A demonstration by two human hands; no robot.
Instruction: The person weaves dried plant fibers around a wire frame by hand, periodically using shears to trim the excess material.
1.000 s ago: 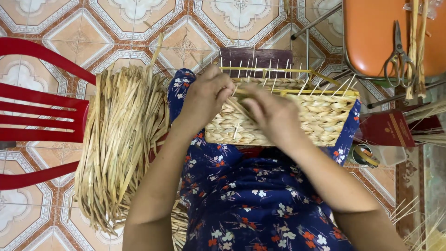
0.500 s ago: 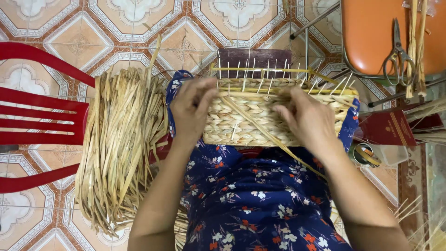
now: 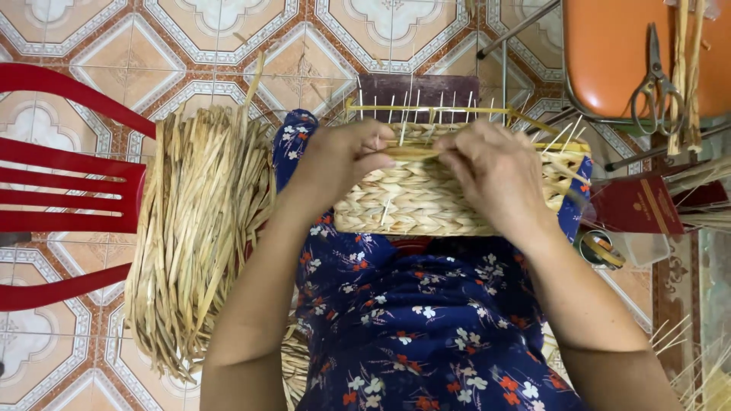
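Note:
A half-woven straw basket [image 3: 426, 202] rests on my lap, over blue flowered cloth [image 3: 426, 327]. Thin upright ribs and a yellow wire frame [image 3: 426, 110] stick up along its far edge. My left hand [image 3: 339, 156] pinches a flat straw strand [image 3: 411, 152] at the top row of the weave. My right hand [image 3: 495, 171] grips the same strand just to the right, fingers curled over the basket's rim.
A thick bundle of dried straw [image 3: 198, 228] lies on the tiled floor to my left, beside a red plastic chair [image 3: 68, 198]. Scissors [image 3: 655, 84] lie on an orange stool seat [image 3: 617, 53] at top right. A dark red box [image 3: 636, 205] and more straws are at right.
Both hands have come together at the top middle of the basket. The long strand that slanted across the weave is now pulled flat along the top row.

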